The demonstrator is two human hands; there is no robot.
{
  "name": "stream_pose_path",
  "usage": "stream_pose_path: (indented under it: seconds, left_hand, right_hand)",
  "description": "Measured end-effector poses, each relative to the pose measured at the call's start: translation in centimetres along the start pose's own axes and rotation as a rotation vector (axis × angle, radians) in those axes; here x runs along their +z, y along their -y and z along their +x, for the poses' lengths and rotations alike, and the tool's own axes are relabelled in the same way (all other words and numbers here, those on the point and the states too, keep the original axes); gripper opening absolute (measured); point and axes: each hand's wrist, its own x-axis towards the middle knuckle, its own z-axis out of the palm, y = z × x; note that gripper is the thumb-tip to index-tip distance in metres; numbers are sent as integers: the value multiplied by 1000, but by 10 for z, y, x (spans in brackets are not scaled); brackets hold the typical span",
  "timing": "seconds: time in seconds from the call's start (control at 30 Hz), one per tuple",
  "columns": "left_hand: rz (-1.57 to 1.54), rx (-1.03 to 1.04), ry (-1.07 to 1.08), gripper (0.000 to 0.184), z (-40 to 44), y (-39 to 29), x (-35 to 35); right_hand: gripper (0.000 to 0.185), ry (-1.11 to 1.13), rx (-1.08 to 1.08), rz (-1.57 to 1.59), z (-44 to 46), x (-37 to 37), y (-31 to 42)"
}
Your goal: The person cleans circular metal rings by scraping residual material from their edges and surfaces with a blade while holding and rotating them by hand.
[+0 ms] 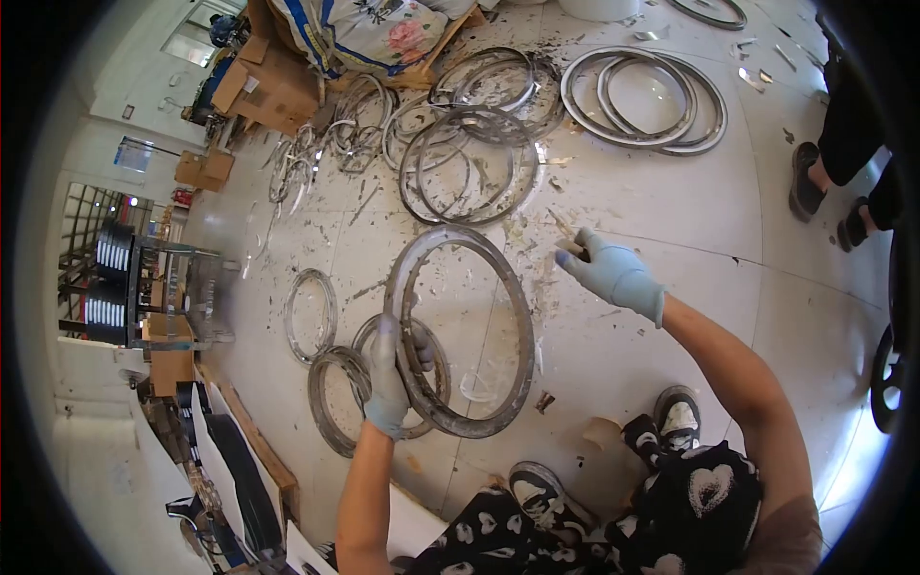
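Note:
My left hand (387, 391), in a pale blue glove with darkened fingertips, grips the left side of a large grey metal ring (524, 335). The ring is held tilted above the floor, with streaks and stains on its face. To the right of the ring, apart from it, my right hand (618, 271) is raised in a similar glove. Its thumb and fingers are bent toward each other around something thin and light-coloured, too small to name. Behind my left hand, smaller stained rings (328, 419) lie overlapping on the floor.
Scattered flakes and strips surround several piled rings (412, 187) ahead. Two larger rings (717, 105) overlap at the back right. Cardboard boxes (278, 91) and sacks (393, 34) stand at the back left. Another person's feet (808, 182) are at the right.

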Motion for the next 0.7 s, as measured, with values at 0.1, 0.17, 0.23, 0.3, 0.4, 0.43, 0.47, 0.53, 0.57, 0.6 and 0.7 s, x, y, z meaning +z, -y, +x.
stream_pose_path:
  seconds: [0.1, 0.17, 0.23, 0.3, 0.4, 0.43, 0.47, 0.53, 0.57, 0.6, 0.7]
  left_hand:
    - [158, 108, -58, 44, -13, 16, -12]
    - [174, 94, -74, 42, -19, 13, -7]
    - [263, 53, -30, 42, -19, 1, -7]
    - [284, -5, 53, 44, 6, -14, -14]
    - [166, 6, 160, 51, 29, -34, 3]
    - [83, 29, 166, 50, 21, -39, 12]
    - [81, 25, 160, 50, 12, -32, 19]
    - [-89, 60, -57, 39, -19, -10, 25]
    - [-90, 55, -49, 39, -28, 5, 17]
    - [-94, -2, 101, 32, -34, 25, 5]
    - [-46, -74, 176, 20, -26, 18, 14]
  right_hand:
    - [38, 41, -9, -63, 9, 10, -4]
    - [35, 25, -32, -71, 11, 19, -10]
    - [31, -83, -117, -26, 13, 35, -26]
    - [29, -50, -102, -30, 17, 38, -37]
    - [26, 83, -66, -42, 14, 37, -53]
    - [25, 156, -57, -44, 17, 36, -55]
    - [25, 164, -58, -45, 18, 38, -60]
    - [23, 63, -124, -70, 16, 43, -80]
    - [23, 59, -116, -72, 15, 47, -89]
    - [22, 73, 81, 220, 14, 54, -96]
    - [22, 93, 338, 603, 16, 48, -98]
